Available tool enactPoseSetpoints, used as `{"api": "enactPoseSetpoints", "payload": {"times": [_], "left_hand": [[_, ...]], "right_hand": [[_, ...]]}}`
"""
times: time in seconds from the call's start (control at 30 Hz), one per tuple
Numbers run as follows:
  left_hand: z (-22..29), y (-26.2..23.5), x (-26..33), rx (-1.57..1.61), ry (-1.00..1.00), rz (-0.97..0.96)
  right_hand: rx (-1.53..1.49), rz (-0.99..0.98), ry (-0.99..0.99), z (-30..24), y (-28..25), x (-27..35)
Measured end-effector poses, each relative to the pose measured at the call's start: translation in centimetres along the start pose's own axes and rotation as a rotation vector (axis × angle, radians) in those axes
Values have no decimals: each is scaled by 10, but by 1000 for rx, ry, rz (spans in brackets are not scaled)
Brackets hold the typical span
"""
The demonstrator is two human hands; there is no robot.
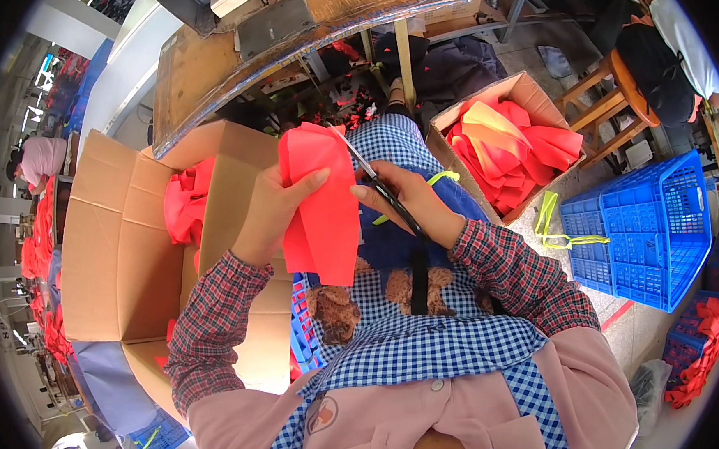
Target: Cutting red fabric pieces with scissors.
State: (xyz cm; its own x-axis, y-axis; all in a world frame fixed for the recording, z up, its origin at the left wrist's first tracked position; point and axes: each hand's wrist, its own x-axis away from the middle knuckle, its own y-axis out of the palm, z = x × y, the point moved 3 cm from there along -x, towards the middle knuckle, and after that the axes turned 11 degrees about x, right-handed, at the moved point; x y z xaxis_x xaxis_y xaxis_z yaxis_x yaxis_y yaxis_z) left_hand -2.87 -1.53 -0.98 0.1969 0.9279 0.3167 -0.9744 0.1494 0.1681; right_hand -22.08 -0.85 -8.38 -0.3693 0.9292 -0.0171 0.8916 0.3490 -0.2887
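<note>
In my left hand (272, 205) a folded red cloth piece (324, 222) is pinched between thumb and fingers, hanging down in front of my lap. My right hand (417, 202) is closed around scissors (391, 197) with slim silver blades and black handles. The blade tips lie at the upper right edge of the red cloth. Whether they have cut into it, I cannot tell. Beneath both hands is my blue-and-white checked apron (418, 343), with a dark blue cloth area across it.
A cardboard box (101, 209) with red cloth pieces stands at my left. Another box (517, 94) heaped with red pieces is at far right, near a blue crate (622, 240) and wooden stool (610, 92). Ahead stands a worn wooden table (348, 10). A person (41, 160) sits at far left.
</note>
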Motion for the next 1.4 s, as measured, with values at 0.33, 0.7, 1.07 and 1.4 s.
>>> {"api": "enactPoseSetpoints", "payload": {"times": [0.33, 0.7, 1.07, 1.4], "left_hand": [[0, -1, -1, -16, -24, -20], [5, 0, -1, -167, -58, -72], [5, -4, -4, -194, -100, -111], [23, -43, -28, -206, 111, -33]], "right_hand": [[-14, 45, -4, -3, 0, 0], [-30, 37, -74, 1, -1, 1], [120, -32, 5, -5, -7, 10], [-393, -111, 301, 15, -6, 15]]}}
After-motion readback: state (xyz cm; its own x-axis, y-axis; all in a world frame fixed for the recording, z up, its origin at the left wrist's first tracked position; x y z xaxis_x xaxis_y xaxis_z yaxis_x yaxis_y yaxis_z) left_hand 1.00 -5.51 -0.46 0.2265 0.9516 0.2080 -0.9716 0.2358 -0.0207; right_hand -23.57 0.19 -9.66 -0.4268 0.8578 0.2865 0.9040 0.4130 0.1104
